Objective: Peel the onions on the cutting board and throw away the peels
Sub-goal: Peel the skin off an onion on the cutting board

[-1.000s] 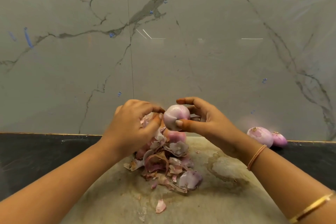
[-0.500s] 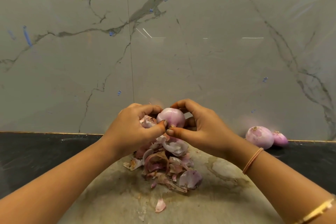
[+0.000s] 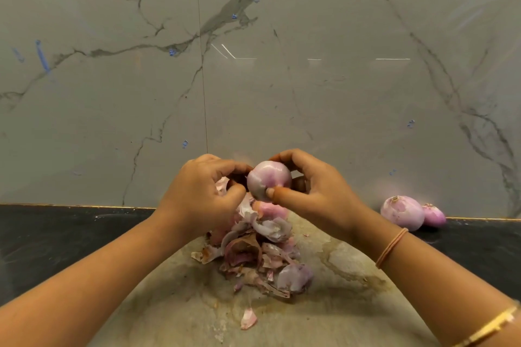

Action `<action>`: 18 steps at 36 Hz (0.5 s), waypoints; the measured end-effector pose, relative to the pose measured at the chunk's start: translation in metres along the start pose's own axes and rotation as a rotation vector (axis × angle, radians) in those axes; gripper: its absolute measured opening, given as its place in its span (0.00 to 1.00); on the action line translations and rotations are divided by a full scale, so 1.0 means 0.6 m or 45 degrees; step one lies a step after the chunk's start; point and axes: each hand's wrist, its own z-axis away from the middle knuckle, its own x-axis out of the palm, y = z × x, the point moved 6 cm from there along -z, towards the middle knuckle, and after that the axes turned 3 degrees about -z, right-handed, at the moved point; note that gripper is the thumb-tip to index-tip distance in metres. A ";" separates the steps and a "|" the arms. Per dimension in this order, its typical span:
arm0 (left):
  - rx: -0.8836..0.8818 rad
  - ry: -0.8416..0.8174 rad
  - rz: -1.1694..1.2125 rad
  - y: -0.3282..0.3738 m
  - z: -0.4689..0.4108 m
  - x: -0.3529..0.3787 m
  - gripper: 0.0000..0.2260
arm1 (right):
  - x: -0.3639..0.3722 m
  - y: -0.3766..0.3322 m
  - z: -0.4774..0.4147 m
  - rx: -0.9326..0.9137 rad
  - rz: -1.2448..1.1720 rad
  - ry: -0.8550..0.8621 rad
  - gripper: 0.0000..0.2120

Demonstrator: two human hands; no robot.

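Note:
My right hand (image 3: 313, 191) grips a pale pink onion (image 3: 267, 179) between thumb and curled fingers, above the cutting board (image 3: 352, 304). At the onion's left side my left hand (image 3: 200, 194) has its fingers curled, with thumb and forefinger pinching at the skin there; a bit of peel shows behind its fingers. Under both hands lies a heap of pink and brown peels (image 3: 259, 256) on the board. One loose peel (image 3: 248, 318) lies nearer to me. Another onion (image 3: 270, 210) sits partly hidden behind the heap.
Two peeled onions (image 3: 401, 213) (image 3: 434, 215) lie on the black counter (image 3: 56, 239) to the right, against the grey marble wall (image 3: 253, 79). The board bears a wet stain (image 3: 346, 262) on its right side.
Both hands dipped with the onion toward the heap, then rose slightly. The onion has turned in my right hand while my left fingers stay at its left side.

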 end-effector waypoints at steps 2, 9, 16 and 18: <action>-0.021 0.005 0.038 0.000 0.001 -0.001 0.21 | -0.006 0.002 -0.001 0.023 -0.041 0.026 0.15; -0.071 -0.155 0.074 0.008 0.004 0.010 0.14 | -0.007 0.003 0.001 0.086 -0.147 0.038 0.24; 0.002 -0.151 -0.044 0.015 0.004 0.010 0.24 | -0.002 0.011 0.000 0.189 -0.386 -0.001 0.27; 0.029 -0.140 -0.070 0.017 0.003 0.007 0.25 | 0.000 0.012 0.000 0.206 -0.393 -0.008 0.26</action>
